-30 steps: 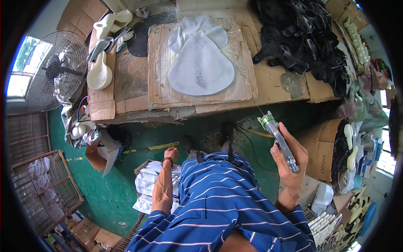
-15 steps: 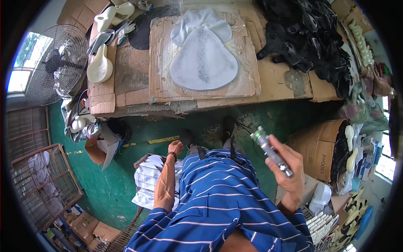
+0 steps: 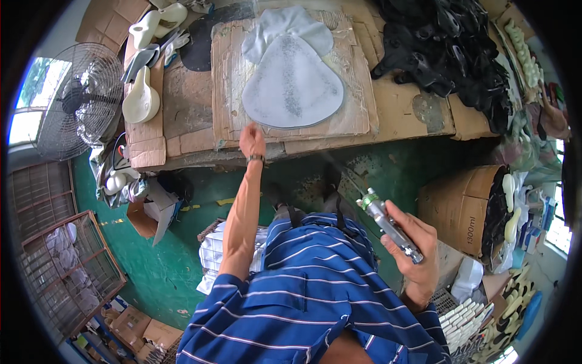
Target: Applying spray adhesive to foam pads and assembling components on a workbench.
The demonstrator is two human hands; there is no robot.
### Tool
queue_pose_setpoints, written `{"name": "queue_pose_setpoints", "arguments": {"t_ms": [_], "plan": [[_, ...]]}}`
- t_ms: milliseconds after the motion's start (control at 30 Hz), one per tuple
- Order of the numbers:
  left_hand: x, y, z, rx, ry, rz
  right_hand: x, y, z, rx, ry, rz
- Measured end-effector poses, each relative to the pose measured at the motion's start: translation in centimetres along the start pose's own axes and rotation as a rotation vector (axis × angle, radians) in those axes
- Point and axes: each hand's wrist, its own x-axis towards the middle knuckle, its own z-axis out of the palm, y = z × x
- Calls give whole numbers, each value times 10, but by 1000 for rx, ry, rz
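A pear-shaped light grey sheet point(image 3: 267, 94) with dark speckles down its middle lies flat on a square cardboard board point(image 3: 357, 109) on the workbench. Loose grey fabric point(image 3: 285, 27) bunches out at its far, narrow end. My left hand point(image 3: 252, 141) reaches over the bench's front edge, fingers curled together close to the sheet's near left rim. Whether anything is between those fingers is hidden. On the right, in front of the bench, my right hand point(image 3: 418, 246) grips a metal spray gun point(image 3: 388, 223) with a green ring, its nozzle end pointing up and left.
Black moulded covers point(image 3: 436, 54) are heaped on the bench's right. Cream saddle-shaped pieces point(image 3: 140, 100) lie at its left, beside a large fan point(image 3: 76, 100). A cardboard box point(image 3: 461, 209) stands on the floor at right, a wire cage point(image 3: 73, 267) at left.
My left hand has moved forward from beside my waist to the bench's front edge, near the sheet. The spray gun in my right hand has dropped slightly, staying gripped.
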Motion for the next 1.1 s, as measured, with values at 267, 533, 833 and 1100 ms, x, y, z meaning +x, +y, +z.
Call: {"name": "queue_pose_setpoints", "arguments": {"t_ms": [267,533,833,1100], "plan": [[24,65,1,414,-38,-84,-34,17,-18,-60,236,246],[39,56,29,-73,113,-269,-28,52,-32,37,243,240],[61,177,20,-1618,-284,-483,-1,96,-53,54,132,111],[-16,268,-134,-1926,-196,37,40,102,-55,-12,-185,-35]]}}
